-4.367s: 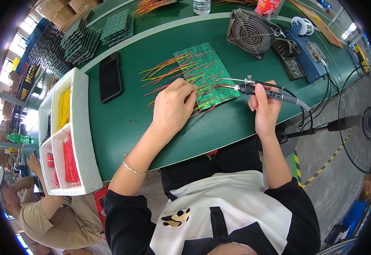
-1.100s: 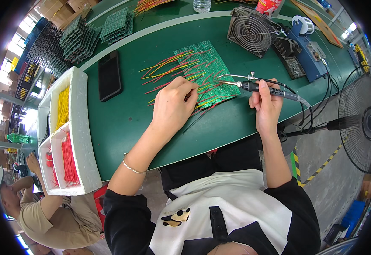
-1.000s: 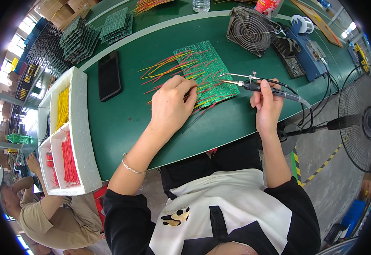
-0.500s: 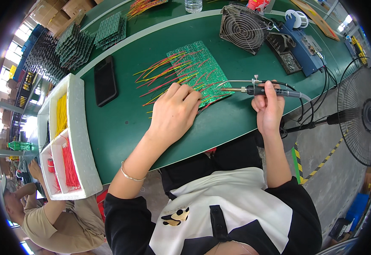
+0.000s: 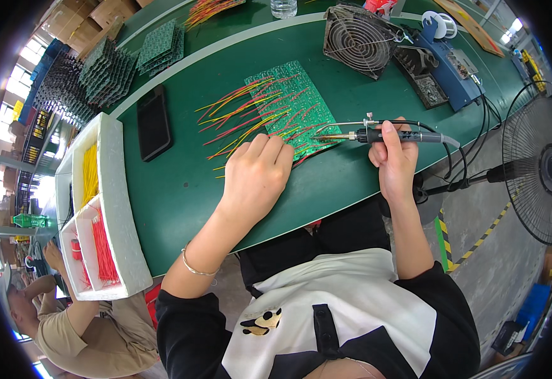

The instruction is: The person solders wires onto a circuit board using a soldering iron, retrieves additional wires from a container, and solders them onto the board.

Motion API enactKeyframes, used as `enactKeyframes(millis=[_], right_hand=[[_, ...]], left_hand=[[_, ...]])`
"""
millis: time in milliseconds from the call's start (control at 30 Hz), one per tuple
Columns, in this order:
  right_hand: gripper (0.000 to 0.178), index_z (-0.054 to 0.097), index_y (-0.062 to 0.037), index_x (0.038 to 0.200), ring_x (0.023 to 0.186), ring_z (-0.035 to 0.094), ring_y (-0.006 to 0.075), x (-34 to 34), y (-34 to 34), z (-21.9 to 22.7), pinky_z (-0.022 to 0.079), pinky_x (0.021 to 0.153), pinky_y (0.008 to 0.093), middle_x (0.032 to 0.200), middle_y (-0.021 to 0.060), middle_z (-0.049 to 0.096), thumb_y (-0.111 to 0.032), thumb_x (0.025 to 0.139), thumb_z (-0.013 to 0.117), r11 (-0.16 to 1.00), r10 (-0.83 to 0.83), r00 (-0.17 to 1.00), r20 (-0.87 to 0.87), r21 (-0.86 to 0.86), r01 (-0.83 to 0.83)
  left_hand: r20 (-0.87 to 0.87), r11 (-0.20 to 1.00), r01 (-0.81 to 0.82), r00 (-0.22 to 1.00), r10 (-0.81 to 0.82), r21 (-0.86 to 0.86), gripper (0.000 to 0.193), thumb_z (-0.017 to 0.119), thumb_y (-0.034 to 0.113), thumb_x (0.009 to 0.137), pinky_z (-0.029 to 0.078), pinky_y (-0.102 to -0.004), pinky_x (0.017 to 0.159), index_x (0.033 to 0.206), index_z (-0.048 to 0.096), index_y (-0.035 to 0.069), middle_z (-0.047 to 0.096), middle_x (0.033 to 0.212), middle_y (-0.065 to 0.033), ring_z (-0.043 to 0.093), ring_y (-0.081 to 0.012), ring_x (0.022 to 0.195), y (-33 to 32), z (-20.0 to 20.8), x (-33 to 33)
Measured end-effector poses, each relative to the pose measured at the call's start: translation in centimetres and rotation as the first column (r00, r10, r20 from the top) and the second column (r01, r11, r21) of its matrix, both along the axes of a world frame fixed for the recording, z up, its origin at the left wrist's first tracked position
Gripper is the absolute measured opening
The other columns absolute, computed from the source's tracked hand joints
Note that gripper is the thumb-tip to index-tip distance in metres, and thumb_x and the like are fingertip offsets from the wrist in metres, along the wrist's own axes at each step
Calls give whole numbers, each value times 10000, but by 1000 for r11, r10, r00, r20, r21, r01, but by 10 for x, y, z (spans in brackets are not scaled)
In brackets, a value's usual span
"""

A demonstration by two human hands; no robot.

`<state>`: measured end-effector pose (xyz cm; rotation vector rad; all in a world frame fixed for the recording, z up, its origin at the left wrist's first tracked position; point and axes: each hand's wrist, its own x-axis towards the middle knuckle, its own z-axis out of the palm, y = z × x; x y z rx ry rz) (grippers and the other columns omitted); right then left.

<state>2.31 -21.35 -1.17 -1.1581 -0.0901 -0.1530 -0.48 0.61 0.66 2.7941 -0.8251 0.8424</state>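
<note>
A green circuit board [image 5: 301, 101] lies on the green table, with rows of red and yellow wires [image 5: 241, 114] standing out past its left side. My left hand [image 5: 257, 174] is closed at the board's near left corner, its fingers curled down among the wire ends; the fingertips are hidden, so what they pinch cannot be made out. My right hand [image 5: 397, 158] grips a soldering iron [image 5: 371, 135] with a thin metal feed tube clamped along it. The iron's tip points left over the near part of the board, close to the wires; contact cannot be told.
A white foam box [image 5: 138, 252] of yellow and red wires stands left, near a black phone [image 5: 155, 123]. Behind are stacked boards [image 5: 162, 47], a square fan [image 5: 359, 41] and a blue soldering station [image 5: 450, 69]. A pedestal fan [image 5: 541, 167] stands right; another person [image 5: 93, 335] sits left.
The soldering iron has moved a little left and nearer to me, its tip now further over the board. My left hand has drawn slightly back toward me. The view has shifted slightly.
</note>
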Motion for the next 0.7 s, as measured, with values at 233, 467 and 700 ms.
enactKeyframes(millis=[233,467,700], right_hand=[[190,457,-50,805,455,340,21,0,-1,0,282,398,190,598,-30,392,-197,896,532,1000,21,1000,8,-7,-21],[179,458,-53,809,467,350,22,0,-1,-2,295,407,191,617,-28,404,-190,894,536,999,30,999,15,-15,-30],[174,459,-55,811,472,349,18,0,-1,-2,295,409,187,614,-28,410,-187,894,536,999,35,999,26,-14,-34]], left_hand=[[-47,996,-46,998,49,71,101,653,66,687,422,-283,562,726,560,72,509,693,-21,521,-170,681,0,6,0],[-33,994,-91,995,93,66,101,656,69,673,422,-293,582,735,577,76,537,713,-17,522,-172,693,-1,9,-4],[-16,992,-106,994,107,70,107,661,72,658,404,-289,574,720,574,84,535,707,-14,510,-172,688,0,10,-4]])
